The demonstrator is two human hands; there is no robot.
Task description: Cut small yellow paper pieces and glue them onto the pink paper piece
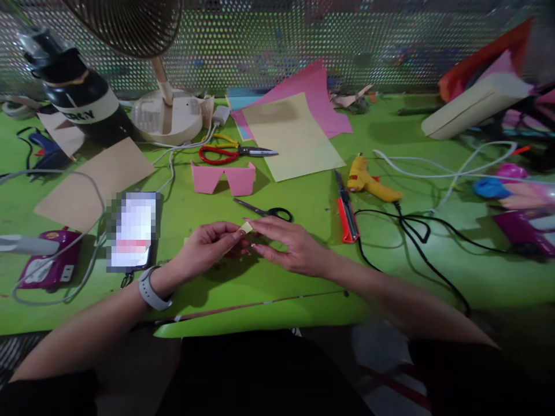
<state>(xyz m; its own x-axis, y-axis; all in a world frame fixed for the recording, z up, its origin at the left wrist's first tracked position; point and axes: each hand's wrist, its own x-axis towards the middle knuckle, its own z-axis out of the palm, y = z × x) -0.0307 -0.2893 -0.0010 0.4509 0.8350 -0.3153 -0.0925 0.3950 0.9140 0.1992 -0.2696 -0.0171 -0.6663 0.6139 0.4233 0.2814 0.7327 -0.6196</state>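
A small piece of pale yellow paper (247, 227) is pinched between the thumb and fingers of my left hand (212, 245), just above the green table. My right hand (288, 242) meets it from the other side; its stretched index fingertip touches the paper's edge, while the thumb stands apart below. Black-handled scissors (280, 214) lie right behind my hands. Beyond them rests a pair of pink paper glasses (223, 179). Red-and-yellow-handled scissors (236, 152) lie farther back, their blades by a pale yellow paper sheet (295, 136).
To the right lie a red utility knife (347, 214) and a yellow glue gun (370, 180) with a black cord. A phone (133, 231), brown card (95, 185) and purple box (52, 260) are on the left. A fan (167, 115) and black bottle (82, 95) stand behind.
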